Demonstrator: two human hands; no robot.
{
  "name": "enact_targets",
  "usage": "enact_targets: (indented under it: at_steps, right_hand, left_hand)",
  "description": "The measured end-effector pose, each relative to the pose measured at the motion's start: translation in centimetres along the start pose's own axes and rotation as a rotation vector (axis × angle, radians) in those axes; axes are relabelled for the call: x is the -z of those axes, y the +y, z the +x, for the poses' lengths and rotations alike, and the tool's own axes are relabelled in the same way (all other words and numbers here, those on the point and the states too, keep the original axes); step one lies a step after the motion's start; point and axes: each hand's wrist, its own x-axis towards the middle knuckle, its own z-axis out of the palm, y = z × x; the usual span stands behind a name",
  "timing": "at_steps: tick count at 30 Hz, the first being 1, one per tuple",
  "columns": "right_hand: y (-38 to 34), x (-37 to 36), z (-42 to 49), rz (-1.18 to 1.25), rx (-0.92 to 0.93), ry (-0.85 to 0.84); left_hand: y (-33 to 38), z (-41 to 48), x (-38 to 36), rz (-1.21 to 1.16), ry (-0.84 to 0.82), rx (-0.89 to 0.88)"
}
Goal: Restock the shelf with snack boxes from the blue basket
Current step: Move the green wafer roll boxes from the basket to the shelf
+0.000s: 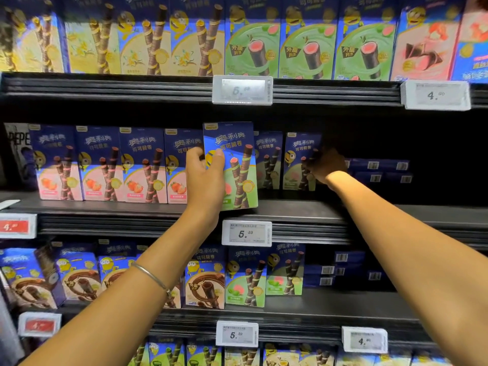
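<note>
The left hand [204,178] grips a green wafer-roll box [239,165] by its left edge, thumb on the front, and holds it upright at the near lip of the middle shelf [317,210]. The right hand [323,165] reaches further back on the right, in shadow, against another green box [297,161] standing there; I cannot tell whether it grips it. To the left stands a row of strawberry boxes [105,165]. A price tag [247,233] hangs below the held box.
</note>
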Motion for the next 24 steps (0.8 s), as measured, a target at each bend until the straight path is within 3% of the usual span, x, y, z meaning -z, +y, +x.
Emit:
enact_targets:
  at_steps: [12,24]
  right_hand:
    - [-0.62,-0.44,-0.64,0.111,0.003,-0.040]
    - [-0.54,-0.12,-0.80,0.029,-0.095,-0.068]
  left_hand:
    - [-0.24,0.06,-0.50,-0.008,-0.001,0.042]
    - [-0.23,-0.21,-0.67,0.010,-0.015,0.057]
